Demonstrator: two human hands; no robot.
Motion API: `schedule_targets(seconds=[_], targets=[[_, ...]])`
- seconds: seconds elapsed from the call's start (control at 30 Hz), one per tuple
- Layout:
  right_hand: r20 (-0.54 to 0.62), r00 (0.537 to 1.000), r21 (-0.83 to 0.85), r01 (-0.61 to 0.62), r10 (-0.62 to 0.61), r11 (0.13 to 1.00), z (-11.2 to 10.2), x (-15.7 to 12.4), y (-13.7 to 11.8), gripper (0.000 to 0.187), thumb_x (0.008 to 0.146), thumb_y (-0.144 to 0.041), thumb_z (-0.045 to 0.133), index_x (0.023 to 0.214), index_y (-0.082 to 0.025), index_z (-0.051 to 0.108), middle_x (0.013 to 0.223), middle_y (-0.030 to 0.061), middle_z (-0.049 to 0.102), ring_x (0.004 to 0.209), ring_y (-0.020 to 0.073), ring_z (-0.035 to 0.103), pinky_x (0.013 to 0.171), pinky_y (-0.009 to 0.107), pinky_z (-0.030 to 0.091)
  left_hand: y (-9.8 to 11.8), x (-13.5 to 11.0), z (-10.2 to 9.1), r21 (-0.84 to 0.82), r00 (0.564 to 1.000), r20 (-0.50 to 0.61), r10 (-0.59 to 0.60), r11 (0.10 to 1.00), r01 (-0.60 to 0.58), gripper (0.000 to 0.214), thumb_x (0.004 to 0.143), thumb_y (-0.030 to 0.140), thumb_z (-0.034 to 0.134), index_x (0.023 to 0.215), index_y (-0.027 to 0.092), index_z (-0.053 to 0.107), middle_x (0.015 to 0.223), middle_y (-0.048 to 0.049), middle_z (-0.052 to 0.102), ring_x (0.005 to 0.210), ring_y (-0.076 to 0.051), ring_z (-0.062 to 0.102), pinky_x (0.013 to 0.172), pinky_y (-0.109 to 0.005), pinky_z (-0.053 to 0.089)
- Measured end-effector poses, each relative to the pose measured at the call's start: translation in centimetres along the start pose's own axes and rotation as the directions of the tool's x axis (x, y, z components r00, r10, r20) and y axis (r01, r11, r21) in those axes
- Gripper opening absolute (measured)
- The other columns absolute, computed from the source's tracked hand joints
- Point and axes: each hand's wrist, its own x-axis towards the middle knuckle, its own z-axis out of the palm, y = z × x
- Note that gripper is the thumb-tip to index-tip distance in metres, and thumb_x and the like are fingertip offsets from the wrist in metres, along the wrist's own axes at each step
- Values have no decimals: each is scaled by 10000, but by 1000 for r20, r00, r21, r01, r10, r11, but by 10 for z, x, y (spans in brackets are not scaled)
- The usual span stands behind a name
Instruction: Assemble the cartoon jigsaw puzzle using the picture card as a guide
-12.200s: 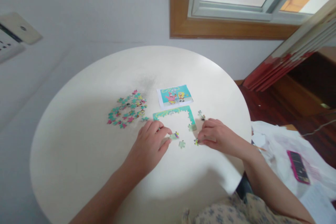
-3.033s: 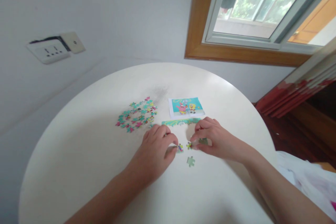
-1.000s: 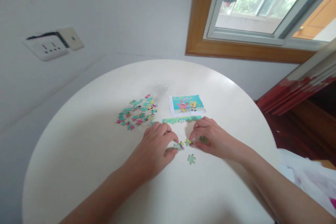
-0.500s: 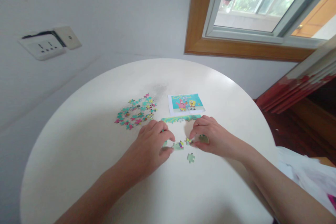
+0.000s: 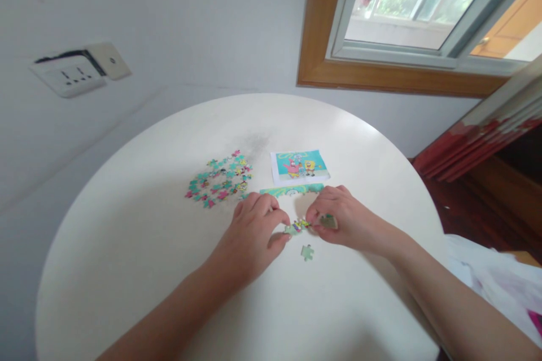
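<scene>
Teal border pieces (image 5: 292,190) lay joined in a short strip just below the reference picture (image 5: 300,165), so only a small part of the puzzle looked done. A heap of loose pieces (image 5: 220,185) and one stray piece (image 5: 307,252) lay unplaced on the desk (image 5: 169,282). Both hands rested low, palms down, fingertips meeting. The left hand (image 5: 254,234) pinched a pale green piece (image 5: 291,230) and the right hand (image 5: 341,220) pinched a yellow-marked piece (image 5: 303,224), the two pieces touching.

The bench (image 5: 169,293) is cream-white. Loose pieces (image 5: 220,183) are teal, pink and yellow. The card (image 5: 300,166) shows pink and yellow figures on teal. 1 piece (image 5: 307,252) is pale green.
</scene>
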Motion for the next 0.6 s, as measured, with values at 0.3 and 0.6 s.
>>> schedule_targets(seconds=[0.3,0.6], targets=[[-13,999,-20,-41,41,999,-4,0,-3,105,806,-136,631,865,-218,660,845,3,691,901,182,580,823,334,329,4,2,0,14,1000,-4,11,1000,-11,137,788,193,675,921,222,666,1007,-43,547,1008,-238,454,900,-418,358],[-27,999,22,-34,35,999,-6,-2,-3,168,797,-105,610,917,-219,636,880,15,677,924,183,589,857,339,385,6,2,-2,27,1000,8,10,1000,-11,130,796,196,660,924,221,663,994,-44,552,996,-241,456,888,-425,358]])
